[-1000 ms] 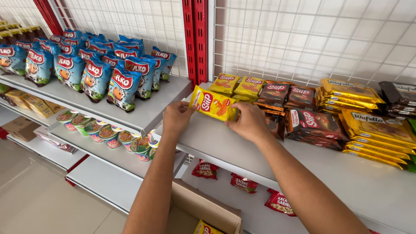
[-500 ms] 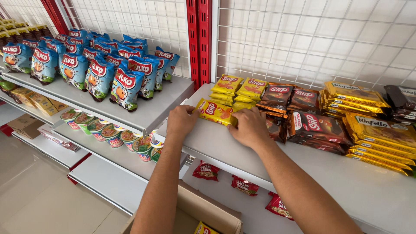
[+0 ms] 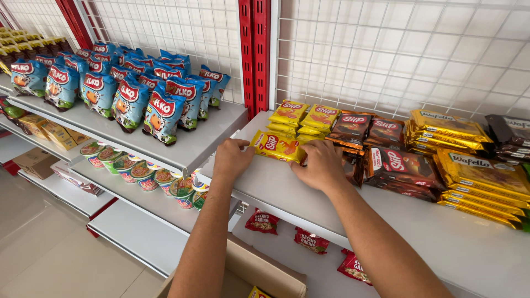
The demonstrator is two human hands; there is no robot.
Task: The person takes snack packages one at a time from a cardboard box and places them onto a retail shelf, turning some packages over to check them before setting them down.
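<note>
A flat yellow wafer packet [image 3: 277,147] is gripped at its ends by the left hand [image 3: 232,158] and right hand [image 3: 320,165], apparently resting on the grey shelf [image 3: 276,190].

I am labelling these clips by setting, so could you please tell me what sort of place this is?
Most likely a small grocery shop. White metal shelves with wire-grid backs carry rows of blue snack bags, and both hands, left hand and right hand, rest on a yellow wafer packet beside matching stacks.
</note>
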